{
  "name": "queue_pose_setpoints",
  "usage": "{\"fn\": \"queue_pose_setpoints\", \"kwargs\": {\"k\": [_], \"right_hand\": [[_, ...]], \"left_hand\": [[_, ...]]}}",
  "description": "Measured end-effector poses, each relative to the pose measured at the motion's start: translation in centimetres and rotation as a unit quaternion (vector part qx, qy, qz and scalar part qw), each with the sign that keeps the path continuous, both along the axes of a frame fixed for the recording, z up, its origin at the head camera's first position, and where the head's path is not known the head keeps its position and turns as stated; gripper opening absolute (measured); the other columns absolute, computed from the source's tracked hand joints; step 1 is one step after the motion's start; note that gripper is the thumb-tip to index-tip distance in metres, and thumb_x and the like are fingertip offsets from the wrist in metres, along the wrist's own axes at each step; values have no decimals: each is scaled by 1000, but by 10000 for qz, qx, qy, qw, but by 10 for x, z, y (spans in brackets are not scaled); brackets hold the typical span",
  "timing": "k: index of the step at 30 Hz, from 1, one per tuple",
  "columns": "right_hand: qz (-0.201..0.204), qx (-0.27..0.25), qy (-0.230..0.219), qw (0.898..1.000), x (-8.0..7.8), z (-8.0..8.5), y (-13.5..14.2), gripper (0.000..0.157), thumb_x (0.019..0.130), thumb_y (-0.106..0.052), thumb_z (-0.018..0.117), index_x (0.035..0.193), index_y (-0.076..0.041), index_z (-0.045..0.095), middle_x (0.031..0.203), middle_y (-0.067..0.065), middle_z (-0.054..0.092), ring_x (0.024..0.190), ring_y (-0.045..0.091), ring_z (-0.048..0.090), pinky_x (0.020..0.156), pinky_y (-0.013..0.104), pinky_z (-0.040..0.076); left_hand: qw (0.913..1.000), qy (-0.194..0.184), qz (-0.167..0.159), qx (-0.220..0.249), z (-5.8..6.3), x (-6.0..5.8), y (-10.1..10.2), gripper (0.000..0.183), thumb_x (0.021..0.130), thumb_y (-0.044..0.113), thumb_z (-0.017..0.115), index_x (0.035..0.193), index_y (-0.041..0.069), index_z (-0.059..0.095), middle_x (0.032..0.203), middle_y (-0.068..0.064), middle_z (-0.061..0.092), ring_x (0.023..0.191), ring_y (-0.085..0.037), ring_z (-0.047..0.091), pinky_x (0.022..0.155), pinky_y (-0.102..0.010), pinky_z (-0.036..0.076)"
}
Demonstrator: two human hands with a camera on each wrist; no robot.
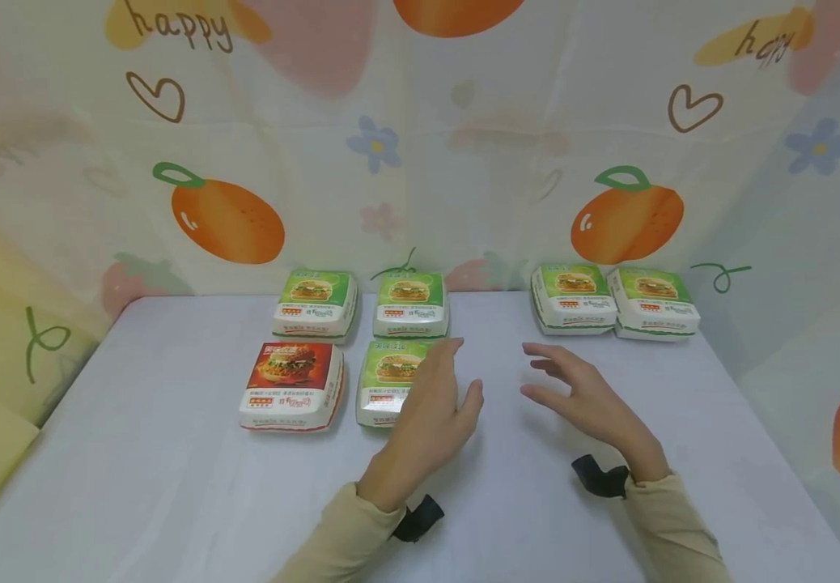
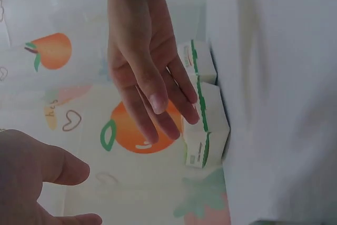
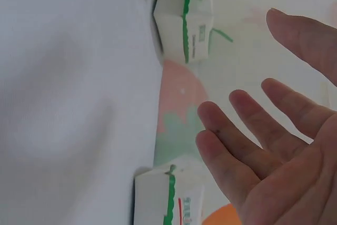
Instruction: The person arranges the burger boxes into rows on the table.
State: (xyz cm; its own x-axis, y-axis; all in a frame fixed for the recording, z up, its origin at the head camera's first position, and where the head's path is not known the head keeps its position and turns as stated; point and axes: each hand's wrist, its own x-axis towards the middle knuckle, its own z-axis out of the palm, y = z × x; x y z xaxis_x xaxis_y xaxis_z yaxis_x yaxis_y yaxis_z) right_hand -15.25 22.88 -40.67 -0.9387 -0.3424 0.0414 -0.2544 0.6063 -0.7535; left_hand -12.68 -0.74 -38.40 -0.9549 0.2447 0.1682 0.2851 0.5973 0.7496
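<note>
My left hand (image 1: pixel 430 409) is raised in the middle of the table, fingers fairly straight and holding nothing. It overlaps the right part of a green burger box (image 1: pixel 383 389) in the head view. To its right, my right hand (image 1: pixel 587 397) hovers with fingers spread loosely, palm turned toward the left hand, also holding nothing. Left of that green box sits a red burger box (image 1: pixel 292 387). Behind these two stand another green burger box (image 1: pixel 411 304) and a green burger box (image 1: pixel 316 304) at the back left.
Two more green burger boxes, one (image 1: pixel 574 300) beside the other (image 1: pixel 655 304), sit at the back right of the white table (image 1: pixel 172 486). A fruit-printed curtain (image 1: pixel 464 162) rises behind the table's back edge.
</note>
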Motion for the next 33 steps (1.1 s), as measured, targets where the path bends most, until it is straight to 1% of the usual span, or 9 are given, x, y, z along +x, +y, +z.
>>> {"fn": "queue_pose_setpoints", "kwargs": {"k": [4,8,11,16,19,21,24,28,33], "right_hand": [[-166,-3,58,9998,-3,1,7,61,94,-27,68,147,-7,44,146,18,51,130,39,54,109,56,42],[-341,-1,57,9994,-7,4,15,62,94,-25,68,147,-6,42,147,19,49,131,40,52,110,57,41],[-454,-18,37,9990,-12,5,20,62,94,-24,68,147,-5,42,148,20,48,132,40,51,110,57,40],[-572,-52,92,9983,-20,4,30,62,94,-23,68,147,-3,41,148,22,47,133,41,50,111,56,39],[-650,-42,153,9978,-23,5,37,62,95,-23,68,147,-3,41,149,22,46,133,42,49,111,56,38],[-719,-38,183,9972,-24,6,41,62,95,-23,67,147,-4,41,148,22,46,133,42,48,111,57,38],[-832,-63,236,9962,-26,6,45,61,95,-23,67,146,-4,42,146,24,48,133,43,48,111,59,37],[-953,-49,275,9951,-29,4,49,61,95,-22,67,146,-2,41,148,25,46,133,45,47,110,60,37],[-1101,25,227,9937,-35,0,55,62,96,-22,65,148,-1,38,151,25,41,136,48,42,110,63,36]], "left_hand": [[10000,20,-74,40,-3,-7,11,54,99,22,53,146,1,37,150,-15,43,140,-27,44,117,-45,37],[9997,-182,-101,148,-6,-14,24,53,100,22,53,147,2,38,151,-14,44,141,-26,43,117,-44,37],[9989,-347,-148,273,-6,-18,32,54,100,22,52,148,2,37,152,-14,43,143,-25,41,118,-43,37],[9979,-488,-179,375,-4,-27,45,55,101,24,50,149,4,36,154,-14,42,143,-25,41,117,-43,37],[9968,-553,-187,544,-6,-34,52,54,101,23,50,149,6,37,154,-13,41,143,-25,41,117,-43,37],[9956,-578,-196,709,-9,-38,57,52,100,22,50,149,7,37,153,-12,42,143,-25,41,117,-44,37],[9929,-680,-202,954,-18,-45,65,51,100,21,50,149,10,39,153,-10,42,143,-24,41,116,-43,38],[9908,-733,-116,1130,-29,-51,74,50,99,21,50,147,12,42,152,-8,45,139,-25,46,114,-44,41],[9882,-746,-8,1335,-36,-59,84,48,99,20,50,146,13,44,148,-7,49,134,-26,50,110,-44,44]]}}
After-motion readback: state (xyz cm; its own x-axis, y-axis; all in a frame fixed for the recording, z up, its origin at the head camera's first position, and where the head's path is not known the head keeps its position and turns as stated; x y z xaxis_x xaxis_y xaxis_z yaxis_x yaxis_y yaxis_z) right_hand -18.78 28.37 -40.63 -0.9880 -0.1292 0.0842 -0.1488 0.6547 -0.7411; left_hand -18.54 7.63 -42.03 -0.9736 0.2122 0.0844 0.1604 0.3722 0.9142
